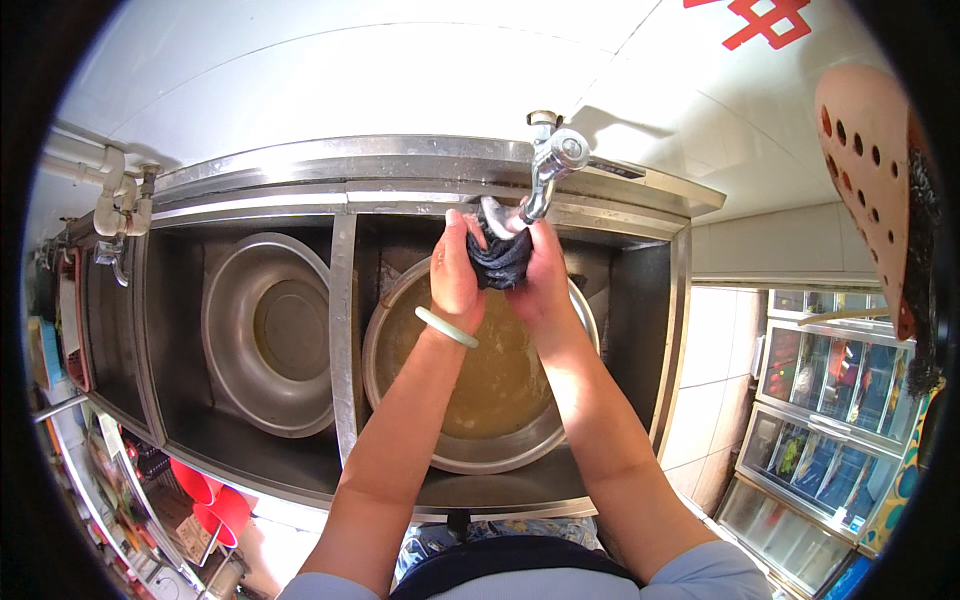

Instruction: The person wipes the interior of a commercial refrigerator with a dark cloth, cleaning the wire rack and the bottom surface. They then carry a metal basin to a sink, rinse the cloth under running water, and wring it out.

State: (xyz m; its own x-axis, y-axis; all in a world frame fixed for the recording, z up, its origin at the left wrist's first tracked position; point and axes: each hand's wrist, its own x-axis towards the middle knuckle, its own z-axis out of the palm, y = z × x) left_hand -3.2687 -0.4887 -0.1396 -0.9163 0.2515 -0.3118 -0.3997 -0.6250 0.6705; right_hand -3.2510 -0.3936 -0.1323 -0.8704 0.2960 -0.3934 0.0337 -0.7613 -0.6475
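A dark wet cloth (498,262) is bunched between both my hands, right under the chrome tap (541,176). My left hand (454,270), with a pale green bangle (445,327) at the wrist, grips its left side. My right hand (546,266) holds the right side, its fingers partly hidden by the spout and the cloth. Whitish water or foam (501,217) lies on the cloth's top. Below my hands, a large round metal basin (480,463) holds cloudy brownish water (491,382). It stands in the right-hand compartment of the stainless steel sink (622,330).
A steel divider (343,315) separates a second compartment with another metal basin (232,337). White pipes (112,195) run along the left wall. A perforated pinkish plastic holder (862,150) hangs at the right. Clear-fronted drawers (817,450) stand lower right; red buckets (221,517) stand lower left.
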